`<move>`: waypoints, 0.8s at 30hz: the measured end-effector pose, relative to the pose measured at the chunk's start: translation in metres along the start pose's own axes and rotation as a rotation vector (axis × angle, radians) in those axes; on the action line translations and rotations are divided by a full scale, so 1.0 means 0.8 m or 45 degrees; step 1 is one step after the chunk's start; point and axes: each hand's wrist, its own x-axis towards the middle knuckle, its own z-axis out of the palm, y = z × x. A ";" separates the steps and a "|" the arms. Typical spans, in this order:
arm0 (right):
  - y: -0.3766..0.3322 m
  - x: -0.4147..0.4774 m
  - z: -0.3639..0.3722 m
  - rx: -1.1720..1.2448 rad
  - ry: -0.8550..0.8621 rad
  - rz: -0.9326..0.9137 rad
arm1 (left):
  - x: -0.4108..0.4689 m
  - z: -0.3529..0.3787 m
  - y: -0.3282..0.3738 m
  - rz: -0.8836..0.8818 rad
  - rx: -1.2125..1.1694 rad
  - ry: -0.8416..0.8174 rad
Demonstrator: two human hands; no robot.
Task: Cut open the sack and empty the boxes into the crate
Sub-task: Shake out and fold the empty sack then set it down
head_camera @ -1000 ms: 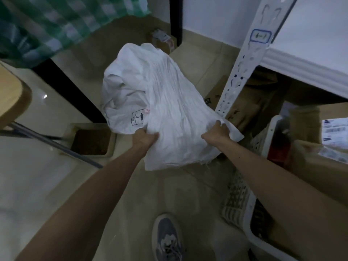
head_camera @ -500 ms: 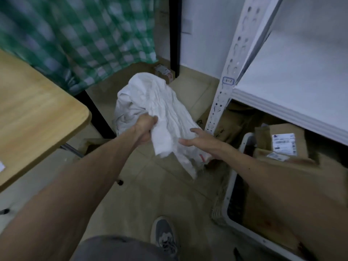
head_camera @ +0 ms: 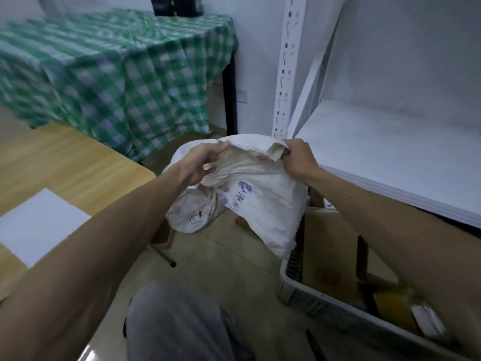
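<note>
A limp white woven sack (head_camera: 260,201) with blue print hangs in mid-air at the centre, held up by its top edge. My left hand (head_camera: 203,162) grips the edge on the left, and my right hand (head_camera: 296,157) pinches the folded edge on the right. The sack's lower end droops toward the floor and against the grey crate (head_camera: 307,298) at the lower right. Brown cardboard boxes (head_camera: 330,246) fill the crate, partly hidden behind my right forearm.
A white metal shelf (head_camera: 385,157) and its perforated upright (head_camera: 285,74) stand at the right. A wooden table (head_camera: 65,162) with a white sheet (head_camera: 39,225) sits at the left, behind it a green checked cloth (head_camera: 117,74). Beige floor tiles lie below.
The sack has been lifted from low near the floor to chest height. My right hand, open half a second ago, now grips its top edge; the camera has tilted up.
</note>
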 end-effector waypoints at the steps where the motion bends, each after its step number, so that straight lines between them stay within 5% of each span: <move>1: -0.010 0.011 -0.018 -0.038 -0.053 -0.052 | 0.001 -0.011 0.004 0.058 0.089 0.041; 3: -0.034 0.034 -0.049 -0.093 -0.128 -0.144 | 0.001 -0.028 0.017 0.244 0.516 0.176; 5: -0.064 0.056 -0.075 -0.172 -0.192 -0.195 | 0.002 -0.031 0.034 0.452 1.268 0.247; 7: -0.091 0.074 -0.095 -0.280 -0.167 -0.244 | -0.002 -0.023 0.048 0.534 1.538 0.278; 11: -0.122 0.084 -0.113 -0.491 0.271 -0.326 | -0.020 0.010 0.057 0.380 0.860 0.100; 14: -0.118 0.080 -0.113 -0.912 0.642 -0.240 | -0.039 0.040 0.078 0.460 0.724 0.138; 21: -0.039 -0.047 -0.094 -0.926 0.682 -0.493 | -0.047 0.079 0.119 0.490 0.255 0.280; 24: 0.021 -0.109 -0.075 -0.684 0.542 -0.160 | -0.059 0.100 0.114 0.462 0.144 0.286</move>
